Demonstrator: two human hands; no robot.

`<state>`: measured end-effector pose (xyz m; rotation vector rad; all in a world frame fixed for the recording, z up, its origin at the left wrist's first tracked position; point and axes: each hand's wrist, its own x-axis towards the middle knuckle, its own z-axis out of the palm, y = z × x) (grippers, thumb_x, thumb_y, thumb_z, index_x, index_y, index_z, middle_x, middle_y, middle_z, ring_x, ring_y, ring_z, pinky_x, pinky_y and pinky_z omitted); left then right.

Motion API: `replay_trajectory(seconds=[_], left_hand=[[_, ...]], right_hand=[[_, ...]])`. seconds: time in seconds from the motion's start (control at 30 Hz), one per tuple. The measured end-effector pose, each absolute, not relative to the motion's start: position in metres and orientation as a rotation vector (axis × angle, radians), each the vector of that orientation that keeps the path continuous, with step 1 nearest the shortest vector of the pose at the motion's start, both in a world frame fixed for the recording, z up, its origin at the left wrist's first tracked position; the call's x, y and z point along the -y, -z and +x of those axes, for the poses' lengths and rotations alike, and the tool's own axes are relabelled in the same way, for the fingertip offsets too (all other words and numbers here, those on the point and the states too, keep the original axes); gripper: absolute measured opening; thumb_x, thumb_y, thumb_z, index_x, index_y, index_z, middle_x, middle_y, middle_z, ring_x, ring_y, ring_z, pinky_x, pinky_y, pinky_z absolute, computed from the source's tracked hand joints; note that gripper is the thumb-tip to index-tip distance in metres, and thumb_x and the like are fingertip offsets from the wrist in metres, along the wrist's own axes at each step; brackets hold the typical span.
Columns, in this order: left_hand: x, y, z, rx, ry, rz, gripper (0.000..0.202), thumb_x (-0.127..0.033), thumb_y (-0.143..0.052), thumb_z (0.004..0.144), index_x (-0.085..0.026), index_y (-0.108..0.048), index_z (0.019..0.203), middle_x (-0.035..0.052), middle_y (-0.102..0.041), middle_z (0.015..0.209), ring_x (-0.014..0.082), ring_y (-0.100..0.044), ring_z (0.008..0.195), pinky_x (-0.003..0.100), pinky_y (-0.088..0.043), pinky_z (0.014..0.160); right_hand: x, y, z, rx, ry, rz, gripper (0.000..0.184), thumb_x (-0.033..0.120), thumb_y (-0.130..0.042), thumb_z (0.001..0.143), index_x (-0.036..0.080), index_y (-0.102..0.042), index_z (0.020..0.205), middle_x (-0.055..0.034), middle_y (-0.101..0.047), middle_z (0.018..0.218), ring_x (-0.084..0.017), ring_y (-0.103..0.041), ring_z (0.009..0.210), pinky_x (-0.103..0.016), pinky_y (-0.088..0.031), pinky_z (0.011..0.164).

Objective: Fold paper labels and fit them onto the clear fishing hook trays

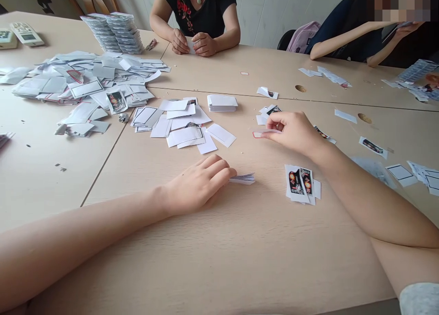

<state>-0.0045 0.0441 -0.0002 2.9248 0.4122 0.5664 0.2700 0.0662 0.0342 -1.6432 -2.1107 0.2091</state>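
- Left hand (pixel 202 182) rests on the tabletop (pixel 240 251), between the near edge and the loose cards; fingers closed round one end of a thin slip bundle (pixel 243 179), other end fanned toward the right edge.
- Right hand (pixel 291 132) is farther from the near edge, pinching a red-edged card (pixel 259 134) between thumb and fingers. Card is nearly edge-on, so its print is hard to judge.
- Dark-printed cards (pixel 297 186) overlap nearer the near edge, below the right forearm.
- Loose cards (pixel 185 134), mostly white, lie beyond the left hand toward the far edge; neat white stack (pixel 222 103) just beside them.
- Big heap of packets (pixel 85 87) spreads toward the left edge; tall packet stacks (pixel 118 34) behind it, near the far edge.
- Two calculators (pixel 27 34) near the far left corner.
- Co-worker (pixel 206 13) at the far edge, both hands on a small pale slip (pixel 191 45).
- Second person (pixel 339 31) farther right, forearms on the far edge; pink bag (pixel 303 37) alongside.
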Motion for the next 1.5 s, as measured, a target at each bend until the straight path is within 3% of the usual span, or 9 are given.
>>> replay_trajectory(seconds=[0.17, 0.33, 0.57, 0.73, 0.83, 1.0, 1.13, 1.33, 1.5], left_hand=[[-0.044, 0.001, -0.005, -0.430, -0.550, 2.936, 0.022, -0.008, -0.041, 0.087, -0.015, -0.048, 0.107, 0.0095, -0.055, 0.093, 0.0201, -0.045, 0.083, 0.031, -0.043, 0.070], [-0.042, 0.003, -0.004, -0.511, -0.683, 2.916, 0.027, -0.010, -0.041, 0.088, -0.011, -0.040, 0.116, 0.0096, -0.055, 0.091, 0.0194, -0.046, 0.081, 0.030, -0.043, 0.067], [-0.041, 0.003, -0.004, -0.579, -0.728, 2.873, 0.029, -0.012, -0.043, 0.088, -0.013, -0.041, 0.117, 0.0112, -0.048, 0.096, 0.0197, -0.046, 0.085, 0.033, -0.047, 0.070], [-0.041, 0.004, -0.005, -0.599, -0.771, 2.878, 0.014, -0.012, -0.045, 0.087, -0.013, -0.046, 0.101, 0.0169, -0.044, 0.113, 0.0214, -0.045, 0.092, 0.038, -0.046, 0.077], [-0.042, 0.004, -0.005, -0.569, -0.696, 2.888, 0.009, -0.011, -0.044, 0.086, -0.015, -0.045, 0.095, 0.0138, -0.051, 0.107, 0.0219, -0.042, 0.090, 0.039, -0.044, 0.079], [-0.043, 0.003, -0.005, -0.569, -0.672, 2.895, 0.008, -0.011, -0.043, 0.086, -0.016, -0.043, 0.092, 0.0118, -0.055, 0.102, 0.0224, -0.040, 0.091, 0.039, -0.041, 0.080], [-0.043, 0.003, -0.005, -0.573, -0.651, 2.895, 0.007, -0.011, -0.042, 0.087, -0.017, -0.043, 0.092, 0.0120, -0.055, 0.103, 0.0222, -0.041, 0.090, 0.039, -0.040, 0.079], [-0.042, 0.003, -0.004, -0.562, -0.674, 2.891, 0.008, -0.011, -0.042, 0.087, -0.016, -0.043, 0.093, 0.0126, -0.055, 0.104, 0.0219, -0.042, 0.090, 0.038, -0.042, 0.079], [-0.041, 0.002, -0.004, -0.566, -0.678, 2.865, 0.007, -0.012, -0.040, 0.088, -0.017, -0.044, 0.091, 0.0131, -0.056, 0.103, 0.0229, -0.044, 0.093, 0.039, -0.043, 0.080]], right_hand=[[-0.041, -0.030, 0.232, 2.148, -0.562, -1.408, 0.008, 0.022, -0.066, 0.075, 0.019, -0.066, 0.068, -0.0005, -0.063, 0.074, -0.013, -0.055, 0.067, -0.025, -0.040, 0.062], [-0.019, -0.041, 0.216, 2.403, -1.051, -1.222, 0.026, 0.006, -0.046, 0.080, 0.020, -0.068, 0.083, -0.0022, -0.063, 0.098, -0.014, -0.059, 0.083, -0.026, -0.046, 0.073], [-0.015, -0.051, 0.224, 2.577, -1.266, -1.142, 0.029, 0.013, -0.043, 0.084, 0.023, -0.061, 0.104, -0.0049, -0.055, 0.113, -0.020, -0.051, 0.105, -0.033, -0.045, 0.085], [-0.011, -0.046, 0.215, 2.553, -1.157, -1.135, 0.033, 0.044, -0.043, 0.092, 0.021, -0.062, 0.108, -0.0068, -0.060, 0.097, -0.022, -0.052, 0.098, -0.035, -0.044, 0.083], [-0.022, -0.039, 0.221, 2.487, -0.977, -1.194, 0.039, 0.044, -0.034, 0.096, 0.020, -0.065, 0.098, -0.0056, -0.063, 0.089, -0.019, -0.058, 0.086, -0.032, -0.045, 0.081], [-0.063, -0.014, 0.257, 2.280, -0.091, -1.660, 0.042, 0.035, -0.042, 0.092, 0.012, -0.054, 0.124, -0.0168, -0.053, 0.130, -0.032, -0.046, 0.121, -0.047, -0.035, 0.099], [-0.073, -0.005, 0.272, 2.402, -0.034, -1.774, 0.054, 0.041, -0.041, 0.091, 0.012, -0.041, 0.137, -0.0169, -0.047, 0.138, -0.035, -0.041, 0.126, -0.053, -0.031, 0.101], [-0.055, -0.020, 0.259, 2.536, -0.378, -1.445, 0.034, 0.047, -0.047, 0.089, 0.019, -0.067, 0.092, -0.0096, -0.062, 0.102, -0.024, -0.059, 0.095, -0.036, -0.045, 0.084], [-0.056, -0.016, 0.259, 2.364, -0.446, -1.469, 0.028, 0.046, -0.065, 0.077, 0.020, -0.058, 0.072, -0.0069, -0.061, 0.097, -0.023, -0.059, 0.094, -0.035, -0.046, 0.082]])
